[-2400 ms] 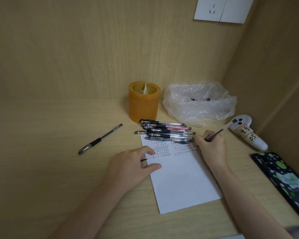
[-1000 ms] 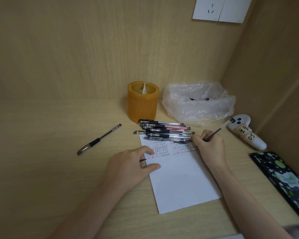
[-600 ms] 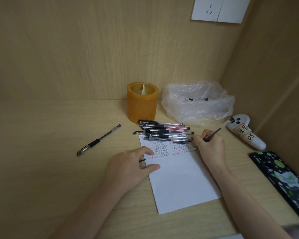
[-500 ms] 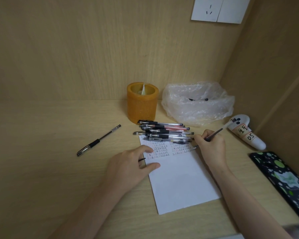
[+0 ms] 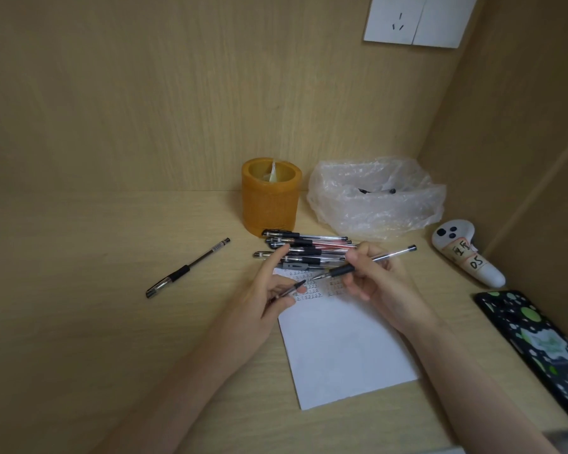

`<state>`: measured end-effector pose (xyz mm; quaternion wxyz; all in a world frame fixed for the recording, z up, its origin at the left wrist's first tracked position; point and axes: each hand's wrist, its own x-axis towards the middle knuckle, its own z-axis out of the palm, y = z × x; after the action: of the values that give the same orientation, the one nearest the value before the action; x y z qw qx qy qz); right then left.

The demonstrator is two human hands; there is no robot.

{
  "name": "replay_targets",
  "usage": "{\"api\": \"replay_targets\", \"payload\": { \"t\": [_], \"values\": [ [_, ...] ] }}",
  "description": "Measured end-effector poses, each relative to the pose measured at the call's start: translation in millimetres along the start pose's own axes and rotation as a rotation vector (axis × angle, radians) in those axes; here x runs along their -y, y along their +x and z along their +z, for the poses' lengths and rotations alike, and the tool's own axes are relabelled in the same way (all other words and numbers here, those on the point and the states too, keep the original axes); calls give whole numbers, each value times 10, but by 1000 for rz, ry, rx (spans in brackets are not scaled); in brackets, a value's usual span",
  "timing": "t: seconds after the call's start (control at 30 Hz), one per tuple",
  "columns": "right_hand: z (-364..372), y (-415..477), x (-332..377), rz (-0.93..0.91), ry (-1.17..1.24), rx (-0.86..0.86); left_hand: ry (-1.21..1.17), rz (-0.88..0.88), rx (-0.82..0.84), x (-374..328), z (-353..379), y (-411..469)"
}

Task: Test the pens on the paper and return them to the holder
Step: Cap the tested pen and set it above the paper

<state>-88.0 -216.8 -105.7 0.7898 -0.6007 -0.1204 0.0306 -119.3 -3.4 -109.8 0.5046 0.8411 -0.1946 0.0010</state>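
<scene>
My right hand grips a black-grip pen above the top of the white paper, the pen lying almost level with its tip pointing left. My left hand is raised off the sheet and pinches a small black pen cap just left of that tip, its index finger stretched out. Rows of small test marks cover the paper's top. A pile of several pens lies between the paper and the orange cylindrical holder. One more black pen lies alone to the left.
A crumpled clear plastic bag sits right of the holder. A white controller and a dark patterned phone lie along the right wall. A wall socket is high on the back panel.
Both hands have lifted off the paper. The right hand stopped writing and swung the pen level, tip toward the left hand, which has raised the cap to meet it.
</scene>
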Motion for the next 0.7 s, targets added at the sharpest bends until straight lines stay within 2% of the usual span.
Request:
{"api": "replay_targets", "payload": {
  "t": [0.3,0.5,0.6,0.7],
  "values": [
    [102,-34,36,28,-162,-30,76,22,26,-30,7,-14],
    [124,-51,39,29,-174,42,94,39,38,-9,10,-21],
    [136,-59,32,18,-210,147,127,43,65,-9,22,-27],
    [132,-50,36,19,-145,199,82,22,-35,2,-5,-18]
  ]
}}
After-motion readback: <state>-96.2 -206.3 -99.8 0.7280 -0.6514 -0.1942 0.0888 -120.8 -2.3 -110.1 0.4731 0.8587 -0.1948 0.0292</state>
